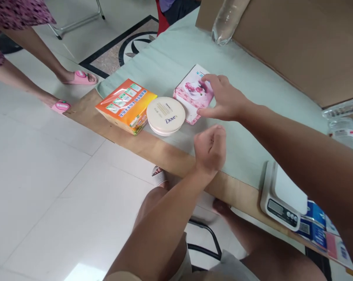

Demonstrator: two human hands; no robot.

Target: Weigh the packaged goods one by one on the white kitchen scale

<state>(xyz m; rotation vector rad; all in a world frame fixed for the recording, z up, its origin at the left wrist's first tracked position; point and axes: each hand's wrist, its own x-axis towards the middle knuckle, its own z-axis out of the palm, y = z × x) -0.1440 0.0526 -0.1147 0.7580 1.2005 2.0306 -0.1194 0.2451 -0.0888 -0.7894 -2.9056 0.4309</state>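
My right hand (223,97) grips the near right side of a pink and white flowered box (192,95) that lies on the pale green table cover (246,89), thumb on its front edge and fingers on its top. My left hand (210,150) is curled into a loose fist just in front of it, above the table's wooden edge, with nothing seen in it. Left of the pink box sits a round cream Dove tin (165,115), and left of that an orange box (126,105).
A white kitchen scale (284,197) stands at the table's near right edge, with blue packets (320,228) beside it. A large cardboard sheet (296,43) and a clear plastic bottle (226,19) stand at the back. Another person's legs in pink sandals (77,78) stand on the floor at left.
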